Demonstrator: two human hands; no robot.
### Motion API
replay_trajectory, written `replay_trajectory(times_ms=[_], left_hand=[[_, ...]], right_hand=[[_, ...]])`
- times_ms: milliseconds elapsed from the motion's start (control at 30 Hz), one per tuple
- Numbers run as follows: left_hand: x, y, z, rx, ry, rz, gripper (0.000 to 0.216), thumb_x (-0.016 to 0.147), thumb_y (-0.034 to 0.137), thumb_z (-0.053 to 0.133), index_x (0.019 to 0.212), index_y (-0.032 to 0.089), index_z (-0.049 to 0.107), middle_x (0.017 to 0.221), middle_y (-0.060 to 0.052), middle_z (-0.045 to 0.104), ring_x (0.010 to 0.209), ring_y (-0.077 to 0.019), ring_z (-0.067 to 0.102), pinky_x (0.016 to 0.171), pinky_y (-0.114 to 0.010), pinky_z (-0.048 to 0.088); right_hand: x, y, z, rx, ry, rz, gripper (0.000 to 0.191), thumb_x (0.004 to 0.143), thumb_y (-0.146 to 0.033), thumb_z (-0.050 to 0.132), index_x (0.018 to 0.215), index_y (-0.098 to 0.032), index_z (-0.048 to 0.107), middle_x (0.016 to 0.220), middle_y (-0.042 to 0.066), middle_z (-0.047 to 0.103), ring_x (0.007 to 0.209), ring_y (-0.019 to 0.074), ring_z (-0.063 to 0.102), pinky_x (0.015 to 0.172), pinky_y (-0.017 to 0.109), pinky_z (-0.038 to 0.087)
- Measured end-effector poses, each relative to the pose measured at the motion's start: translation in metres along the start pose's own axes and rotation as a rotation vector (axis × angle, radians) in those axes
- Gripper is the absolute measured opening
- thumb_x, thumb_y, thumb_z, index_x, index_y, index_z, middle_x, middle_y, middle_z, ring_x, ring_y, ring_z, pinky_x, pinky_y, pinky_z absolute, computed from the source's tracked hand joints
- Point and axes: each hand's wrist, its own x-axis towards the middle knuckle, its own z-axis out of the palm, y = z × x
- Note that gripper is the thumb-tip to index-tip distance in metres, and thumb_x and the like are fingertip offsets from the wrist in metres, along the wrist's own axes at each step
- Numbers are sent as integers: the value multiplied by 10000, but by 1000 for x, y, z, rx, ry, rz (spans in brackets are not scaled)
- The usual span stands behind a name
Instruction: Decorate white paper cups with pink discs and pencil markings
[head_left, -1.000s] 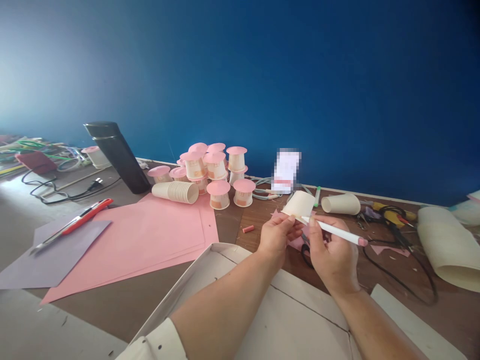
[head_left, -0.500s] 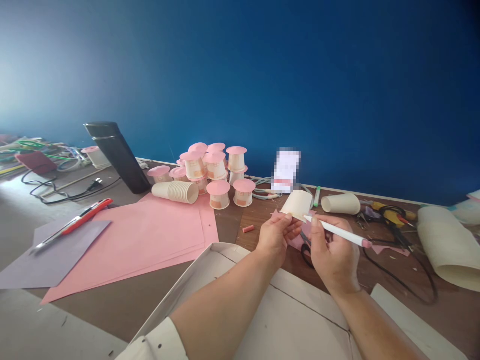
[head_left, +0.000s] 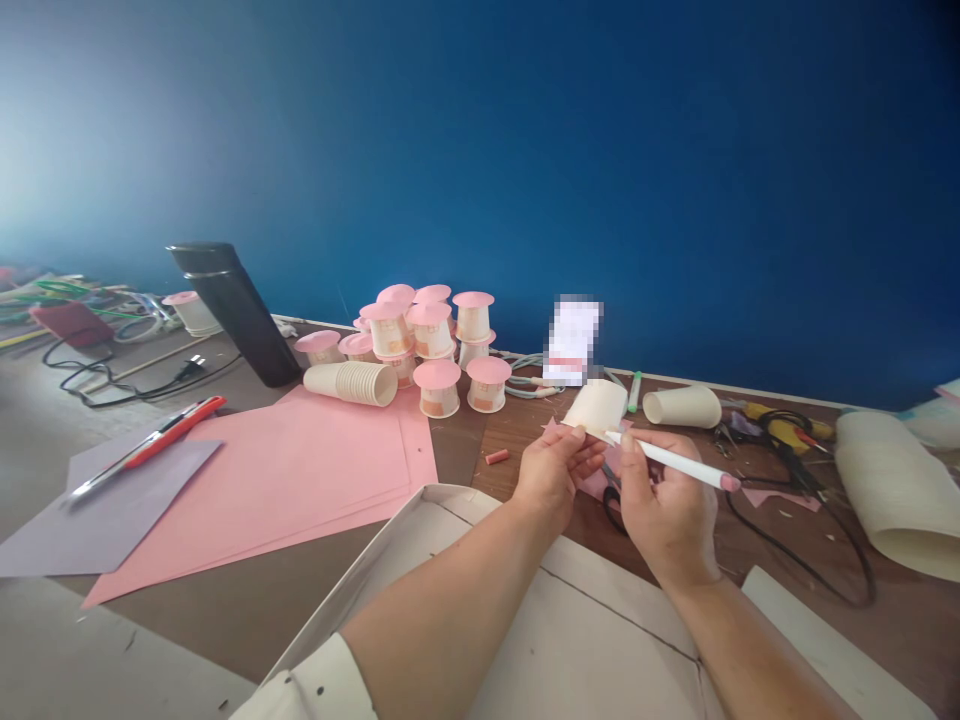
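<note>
Upside down in my left hand (head_left: 551,475) is a plain white paper cup (head_left: 596,408), pinched near its rim. My right hand (head_left: 671,510) grips a white marker pen (head_left: 682,462) with a pink end, its tip touching the cup's side close to the rim. Any mark at the tip is too small to make out. A pink pen cap (head_left: 496,457) lies on the table left of my hands. Beyond it stand several upturned cups with pink paper tops (head_left: 437,388), some stacked, with orange drawing on their sides.
Pink sheets (head_left: 300,470), a red utility knife (head_left: 176,430) and a nested cup stack (head_left: 349,384) lie left, by a black flask (head_left: 236,315). A phone (head_left: 574,340) leans at the wall. Rightward are a loose cup (head_left: 682,407), cables and large cups (head_left: 892,490). A cardboard tray (head_left: 480,600) sits under my forearms.
Almost nothing differs. The marker pen's tip has shifted very slightly to the left along the cup, while my left hand keeps the cup in place.
</note>
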Motion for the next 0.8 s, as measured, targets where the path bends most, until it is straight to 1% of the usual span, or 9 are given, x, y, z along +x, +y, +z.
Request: replay_trajectory(times_ms=[100, 233, 300, 467, 633, 733, 800], left_hand=[[0, 0, 0, -8, 0, 0, 102, 843, 105, 633, 743, 90, 651, 730, -77, 678, 713, -132, 680, 703, -232, 528], [0, 0, 0, -10, 15, 0, 92, 851, 95, 616, 769, 79, 657, 736, -77, 677, 706, -128, 685, 677, -214, 535], [1, 0, 1, -19, 21, -3, 98, 860, 91, 601, 782, 73, 658, 740, -78, 677, 701, -125, 685, 662, -204, 540], [1, 2, 0, -59, 43, -26, 135, 879, 82, 560, 784, 63, 654, 734, -88, 670, 689, -118, 679, 645, -188, 549], [1, 2, 0, -65, 39, -40, 123, 877, 83, 561, 801, 60, 655, 745, -90, 672, 690, -120, 684, 635, -184, 553], [2, 2, -1, -60, 42, -42, 109, 871, 85, 568, 811, 61, 656, 751, -90, 674, 699, -126, 690, 629, -185, 553], [2, 1, -1, -57, 43, -42, 101, 868, 81, 570, 820, 58, 655, 756, -91, 675, 701, -128, 694, 630, -186, 555]], right_hand=[[0, 0, 0, -3, 13, -5, 214, 930, -362, 542, 928, -173, 643, 902, 102, 714, 822, 198, 682, 710, 308, 537], [1, 0, 0, 12, -14, -16, 208, 930, -359, 545, 929, -174, 640, 909, 101, 711, 844, 203, 685, 717, 312, 546], [0, 1, 0, 33, 5, -5, 208, 930, -360, 544, 933, -173, 634, 918, 105, 710, 850, 209, 685, 730, 326, 554], [-2, 3, 2, 98, 47, 73, 220, 928, -368, 551, 976, -163, 615, 925, 115, 704, 759, 195, 675, 702, 341, 561], [-2, 3, 2, 93, 38, 49, 221, 929, -372, 550, 964, -166, 620, 926, 109, 712, 679, 165, 648, 676, 326, 558], [-2, 3, 1, 81, 24, 42, 221, 929, -375, 551, 960, -170, 627, 925, 105, 713, 680, 163, 640, 699, 329, 553], [-2, 3, 1, 72, 9, 44, 229, 929, -383, 550, 957, -171, 631, 884, 95, 705, 687, 169, 639, 709, 330, 547]])
